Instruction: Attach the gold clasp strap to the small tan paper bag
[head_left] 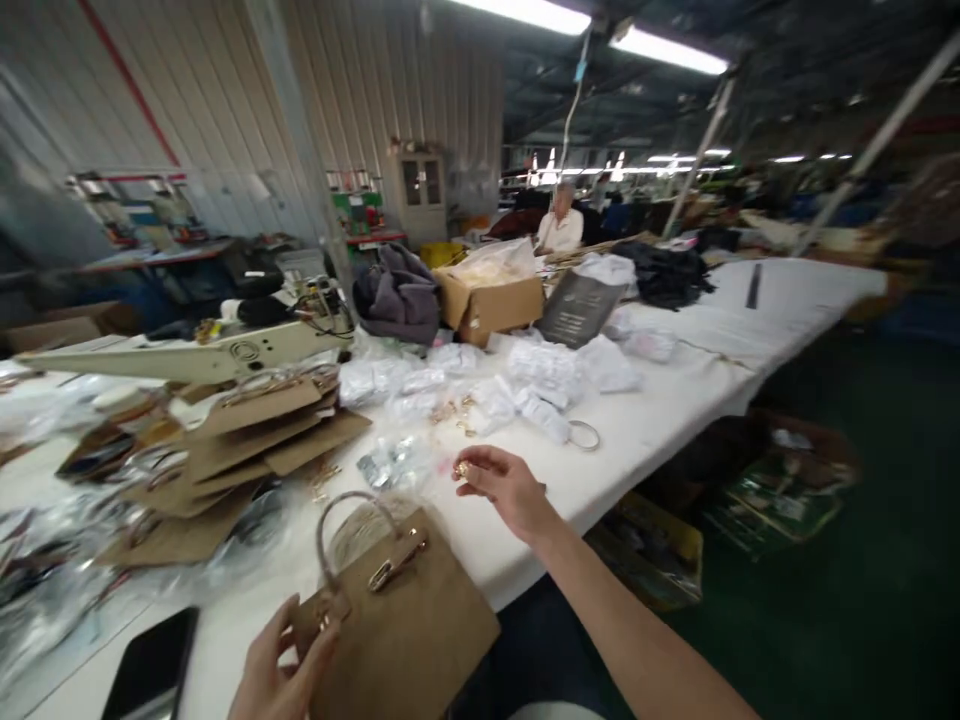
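Note:
A brown handbag [409, 640] with a looped handle and gold-coloured fittings leans at the near edge of the white table. My left hand [285, 665] grips its upper left corner, thumb and fingers closed near the handle's base. Beyond the bag, my right hand [506, 490] is raised over the tabletop, pinching a small gold-coloured metal fitting [461, 468] between thumb and fingertips. Its exact kind is too small to make out. Clear plastic bags with silvery parts [390, 465] lie just past the handbag, and loose gold-coloured fittings [457, 412] are scattered farther back.
A stack of brown bag pieces [247, 440] lies left, with a black phone [150, 665] nearer me. White wrapped packets [544, 370], a cardboard box [491, 305] and a grey printed board [581, 308] stand behind. A person [561, 225] sits beyond the table. Filled crates [652, 550] are below right.

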